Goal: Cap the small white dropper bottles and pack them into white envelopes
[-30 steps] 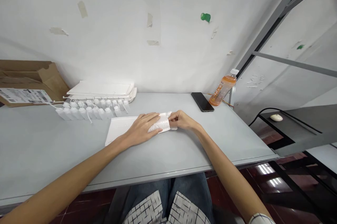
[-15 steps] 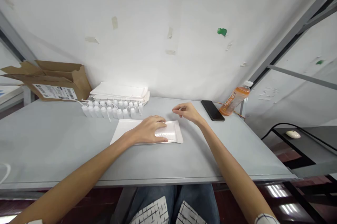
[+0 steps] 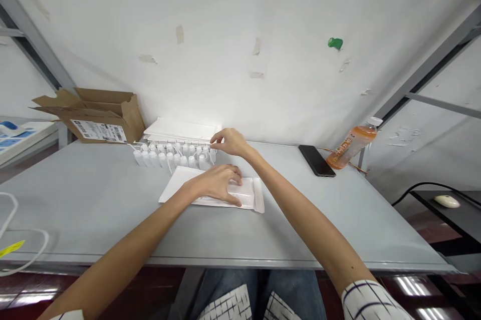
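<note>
One mailer (image 3: 247, 192) — inside hidden — lies under the left hand (image 3: 219, 183).

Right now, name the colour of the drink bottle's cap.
White; the cap shows best in the head view.

Free tabletop (image 3: 287, 162), right hand (image 3: 232, 142) to phone (image 3: 316, 161)

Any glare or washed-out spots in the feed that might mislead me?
Head view: bright glare streaks the dark red floor at lower right; the stacked white envelopes nearly blend into the pale wall; the small bottles look soft, so whether the right hand touches one is unclear.
</note>
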`<state>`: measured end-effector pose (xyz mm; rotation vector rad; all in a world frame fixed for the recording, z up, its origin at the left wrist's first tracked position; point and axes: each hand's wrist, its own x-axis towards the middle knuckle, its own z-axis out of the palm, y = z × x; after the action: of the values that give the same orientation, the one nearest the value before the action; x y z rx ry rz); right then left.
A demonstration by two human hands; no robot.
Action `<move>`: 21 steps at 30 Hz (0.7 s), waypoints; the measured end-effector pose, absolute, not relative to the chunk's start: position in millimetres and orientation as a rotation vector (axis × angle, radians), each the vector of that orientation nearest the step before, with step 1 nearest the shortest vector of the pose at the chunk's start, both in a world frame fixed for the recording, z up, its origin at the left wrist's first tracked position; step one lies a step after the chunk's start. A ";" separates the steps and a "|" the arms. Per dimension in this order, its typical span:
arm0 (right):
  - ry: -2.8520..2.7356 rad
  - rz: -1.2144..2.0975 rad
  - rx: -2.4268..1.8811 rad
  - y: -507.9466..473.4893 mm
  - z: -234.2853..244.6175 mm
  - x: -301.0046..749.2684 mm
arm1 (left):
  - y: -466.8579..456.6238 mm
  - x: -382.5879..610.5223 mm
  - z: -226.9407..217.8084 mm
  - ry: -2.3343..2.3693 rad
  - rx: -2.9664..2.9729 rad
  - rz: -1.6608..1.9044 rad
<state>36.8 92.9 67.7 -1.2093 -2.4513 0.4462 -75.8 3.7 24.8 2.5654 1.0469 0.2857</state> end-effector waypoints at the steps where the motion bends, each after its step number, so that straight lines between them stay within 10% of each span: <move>1: -2.458 0.441 -1.213 92.8 66.3 33.9 | 3.9 -76.8 25.6 1.050 2.552 0.284; 21: -1.621 0.909 -1.292 44.4 35.2 202.4 | 9.5 -67.9 8.0 1.190 2.588 0.511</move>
<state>202.4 44.4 35.2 -1.2917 -1.6211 0.9094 -67.9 9.5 8.0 2.5881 1.1899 0.5113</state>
